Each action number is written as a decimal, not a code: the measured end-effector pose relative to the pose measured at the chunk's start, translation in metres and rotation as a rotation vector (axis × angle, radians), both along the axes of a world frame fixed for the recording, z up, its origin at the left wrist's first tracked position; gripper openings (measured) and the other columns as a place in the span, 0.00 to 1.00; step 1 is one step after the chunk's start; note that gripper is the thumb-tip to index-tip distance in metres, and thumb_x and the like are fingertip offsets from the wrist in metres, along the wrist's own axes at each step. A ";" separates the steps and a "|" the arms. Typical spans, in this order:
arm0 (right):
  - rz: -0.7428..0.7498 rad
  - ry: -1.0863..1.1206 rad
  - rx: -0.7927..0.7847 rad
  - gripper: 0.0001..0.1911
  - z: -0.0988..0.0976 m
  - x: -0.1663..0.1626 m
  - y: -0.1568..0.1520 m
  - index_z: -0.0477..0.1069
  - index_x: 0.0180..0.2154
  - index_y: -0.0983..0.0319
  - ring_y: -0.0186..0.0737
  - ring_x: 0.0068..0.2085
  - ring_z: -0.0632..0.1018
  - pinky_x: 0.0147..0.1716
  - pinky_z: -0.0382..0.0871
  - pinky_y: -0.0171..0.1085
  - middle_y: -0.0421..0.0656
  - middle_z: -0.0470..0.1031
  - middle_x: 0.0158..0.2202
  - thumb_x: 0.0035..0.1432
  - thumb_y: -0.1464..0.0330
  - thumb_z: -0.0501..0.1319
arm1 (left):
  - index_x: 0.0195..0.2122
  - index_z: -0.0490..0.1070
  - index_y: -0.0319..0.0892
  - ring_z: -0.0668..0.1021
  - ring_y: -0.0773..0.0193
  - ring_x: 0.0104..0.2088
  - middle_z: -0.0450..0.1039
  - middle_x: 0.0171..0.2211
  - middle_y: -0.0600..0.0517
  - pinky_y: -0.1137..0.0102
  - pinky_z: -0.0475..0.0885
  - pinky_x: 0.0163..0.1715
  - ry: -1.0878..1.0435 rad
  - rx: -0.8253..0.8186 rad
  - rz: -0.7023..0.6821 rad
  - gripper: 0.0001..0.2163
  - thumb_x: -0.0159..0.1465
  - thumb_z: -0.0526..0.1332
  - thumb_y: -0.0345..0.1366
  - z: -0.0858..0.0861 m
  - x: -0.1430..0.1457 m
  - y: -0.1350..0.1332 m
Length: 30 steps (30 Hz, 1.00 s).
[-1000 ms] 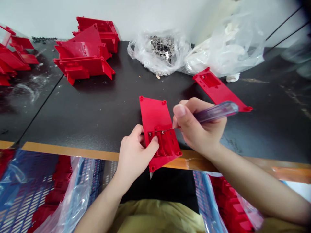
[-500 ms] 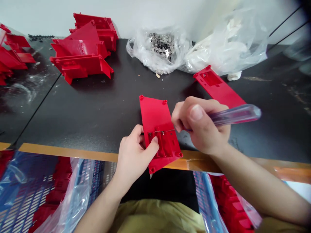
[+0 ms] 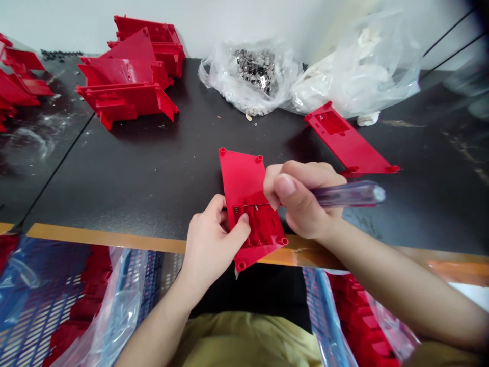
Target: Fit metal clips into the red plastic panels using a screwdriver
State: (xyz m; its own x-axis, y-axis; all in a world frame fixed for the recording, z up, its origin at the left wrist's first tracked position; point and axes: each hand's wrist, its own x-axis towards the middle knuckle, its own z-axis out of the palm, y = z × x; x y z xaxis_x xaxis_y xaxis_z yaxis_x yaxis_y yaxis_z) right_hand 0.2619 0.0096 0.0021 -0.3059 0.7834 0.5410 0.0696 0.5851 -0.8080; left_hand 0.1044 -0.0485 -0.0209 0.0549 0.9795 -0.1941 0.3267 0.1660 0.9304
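My left hand (image 3: 216,237) grips the left edge of a red plastic panel (image 3: 243,176), its thumb pressed into the battery compartment. The panel has round posts at its corners, and small metal springs (image 3: 256,207) show at the compartment's upper end. In my right hand (image 3: 305,196) is a thin-shafted tool with a clear purple handle (image 3: 346,194), perhaps a screwdriver. Its shaft reaches left along the compartment's upper edge, close to the springs; the exact contact is too small to tell. The panel's lower end hangs past the table edge.
Another red panel (image 3: 353,145) lies to the right. Behind are a plastic bag of small metal parts (image 3: 254,71) and a bag with white contents (image 3: 340,76). Red housings (image 3: 126,97) stack at back left. Blue crates (image 3: 132,290) with red parts stand below the taped table edge (image 3: 103,238).
My right hand has moved left and slightly down, closer to the panel, and the tool's handle has moved with it. My left hand and the panel stay nearly in place.
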 end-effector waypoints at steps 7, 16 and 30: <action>0.084 0.057 0.004 0.23 -0.003 0.000 0.004 0.56 0.20 0.60 0.30 0.18 0.57 0.19 0.46 0.38 0.35 0.55 0.17 0.67 0.60 0.56 | 0.33 0.67 0.44 0.74 0.68 0.21 0.77 0.24 0.56 0.75 0.66 0.22 -0.031 0.003 0.009 0.07 0.61 0.61 0.41 0.001 0.001 0.001; 0.087 0.162 -0.039 0.24 -0.009 -0.005 0.004 0.56 0.20 0.59 0.30 0.18 0.55 0.18 0.45 0.38 0.35 0.56 0.16 0.66 0.59 0.56 | 0.34 0.68 0.44 0.74 0.68 0.21 0.78 0.26 0.55 0.74 0.67 0.23 -0.042 0.014 0.021 0.07 0.60 0.62 0.41 -0.001 0.000 0.002; 0.061 0.384 -0.250 0.20 0.008 -0.005 0.001 0.64 0.21 0.60 0.27 0.13 0.63 0.10 0.49 0.33 0.35 0.65 0.17 0.62 0.60 0.61 | 0.36 0.67 0.43 0.74 0.68 0.21 0.78 0.26 0.55 0.75 0.66 0.23 -0.006 0.006 0.037 0.07 0.62 0.60 0.41 0.000 0.002 0.001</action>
